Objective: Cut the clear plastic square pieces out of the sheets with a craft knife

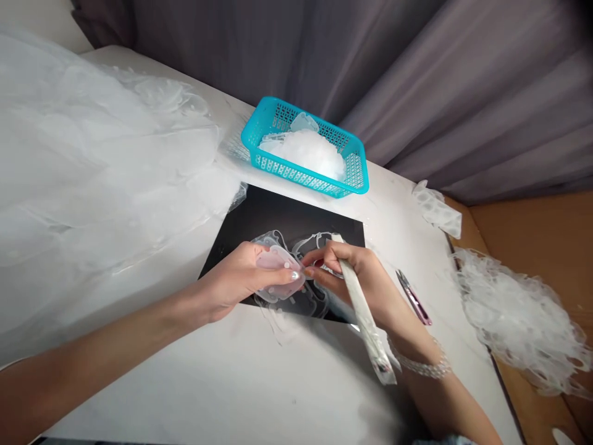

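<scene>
And here we are at the white worktop [259, 377], with the left hand [238, 281] up over a black rectangular sheet [282, 219]. Its grip is clamped on a clear, pink-tinted rounded plastic cut-out [278, 259], thumb and fingers closed around it, right in the lower middle of the sheet. The right hand [361, 272] comes in beside it, grip clamped on a long white wrapped stick [364, 315] that runs off the sheet toward the lower right of the frame. Its fingertips [309, 272] sit against the cut-out's edge! More clear plastic shapes [273, 238] lie on the sheet beneath both hands. Upper centre, a teal plastic mesh basket [296, 173] holds a white fluffy heap [306, 154] and a pale clear piece [304, 122]. Just right of the sheet, pink-handled metal snips [414, 298] lie on the worktop. A beaded bracelet [424, 366] circles the right wrist. Far right, a heap of clear scalloped plastic [519, 321] sits on brown cardboard [542, 228], white tulle [102, 161] billows across the left side, and a grey curtain [278, 55] hangs along the top.
</scene>
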`<act>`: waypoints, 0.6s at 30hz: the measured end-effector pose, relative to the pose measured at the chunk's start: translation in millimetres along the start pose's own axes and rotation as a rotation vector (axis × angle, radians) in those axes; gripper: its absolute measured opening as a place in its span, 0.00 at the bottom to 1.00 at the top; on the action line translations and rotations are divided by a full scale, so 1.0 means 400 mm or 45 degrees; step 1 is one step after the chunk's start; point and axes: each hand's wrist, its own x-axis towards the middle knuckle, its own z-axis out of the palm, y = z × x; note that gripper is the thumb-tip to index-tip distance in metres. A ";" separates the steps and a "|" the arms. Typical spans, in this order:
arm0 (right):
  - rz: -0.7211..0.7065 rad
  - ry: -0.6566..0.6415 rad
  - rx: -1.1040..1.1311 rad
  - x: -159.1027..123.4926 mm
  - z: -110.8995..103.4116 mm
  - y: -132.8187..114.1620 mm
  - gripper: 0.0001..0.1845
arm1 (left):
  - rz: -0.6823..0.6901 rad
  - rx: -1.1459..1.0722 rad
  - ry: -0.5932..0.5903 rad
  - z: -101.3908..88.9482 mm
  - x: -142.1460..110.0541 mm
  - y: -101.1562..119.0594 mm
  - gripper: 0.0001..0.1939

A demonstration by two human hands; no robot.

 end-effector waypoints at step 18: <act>-0.088 0.317 -0.400 0.040 0.037 0.072 0.18 | 0.297 0.367 -0.032 0.017 -0.024 0.015 0.12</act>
